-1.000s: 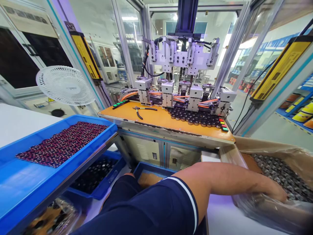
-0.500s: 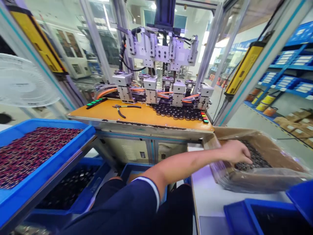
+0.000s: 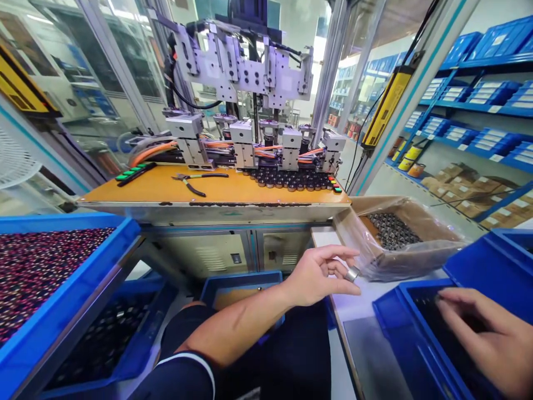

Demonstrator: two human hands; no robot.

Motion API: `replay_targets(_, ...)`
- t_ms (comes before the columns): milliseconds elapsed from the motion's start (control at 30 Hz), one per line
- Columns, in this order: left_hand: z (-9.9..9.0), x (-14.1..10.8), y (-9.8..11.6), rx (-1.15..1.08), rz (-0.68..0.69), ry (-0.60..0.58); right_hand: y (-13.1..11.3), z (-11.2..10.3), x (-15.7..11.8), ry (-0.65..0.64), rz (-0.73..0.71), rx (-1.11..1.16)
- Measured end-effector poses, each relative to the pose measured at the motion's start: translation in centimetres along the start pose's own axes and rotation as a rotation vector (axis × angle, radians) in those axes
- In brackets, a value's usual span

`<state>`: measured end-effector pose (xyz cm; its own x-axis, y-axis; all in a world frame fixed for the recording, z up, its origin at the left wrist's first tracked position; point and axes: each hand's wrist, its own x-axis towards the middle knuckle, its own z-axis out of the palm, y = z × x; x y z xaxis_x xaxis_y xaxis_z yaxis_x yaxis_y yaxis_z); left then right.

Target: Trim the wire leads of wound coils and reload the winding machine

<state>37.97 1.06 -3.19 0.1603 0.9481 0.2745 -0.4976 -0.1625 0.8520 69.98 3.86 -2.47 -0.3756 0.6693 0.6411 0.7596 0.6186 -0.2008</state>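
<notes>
Near the middle of the view, my left hand (image 3: 322, 276) grips a small silvery metal ring (image 3: 352, 273) at its fingertips. It hangs between my lap and the cardboard box (image 3: 353, 228), which is lined with clear plastic and holds many small dark metal parts (image 3: 393, 231). At the lower right, my right hand (image 3: 487, 333) reaches over a blue bin (image 3: 391, 311) with dark contents. Its thumb and forefinger are pinched together at a small dark thing that I cannot make out.
Ahead stands a machine (image 3: 245, 139) over an orange worktop (image 3: 158, 189) bearing pliers (image 3: 195, 180) and rows of black round parts (image 3: 287, 180). At left is a blue tray (image 3: 125, 228) of reddish parts. Blue shelves (image 3: 483, 105) stand at right.
My left hand has come out of the cardboard box toward me with a metal ring. My right hand has come into view over the blue bin. The view has turned to the right.
</notes>
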Motion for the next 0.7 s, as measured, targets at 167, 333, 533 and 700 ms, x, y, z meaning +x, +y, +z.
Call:
replay_targets(167, 0.7, -1.9, 0.1, -0.016, 0.026, -0.038, -10.0, 0.1, 2.4, 0.022, -0.248, 0.222)
replay_targets(333, 1.2, -3.5, -0.2, -0.018, -0.018, -0.062, -11.6, 1.3, 1.3, -0.026, -0.282, 0.376)
replay_targets(533, 1.8, -3.8, -0.5, 0.132, -0.064, -0.074, -11.4, 1.2, 0.9, -0.046, -0.279, 0.432)
replay_targets(700, 2.1, -3.7, -1.2, 0.07, -0.115, -0.087, -11.3, 1.3, 0.7, -0.061, -0.255, 0.45)
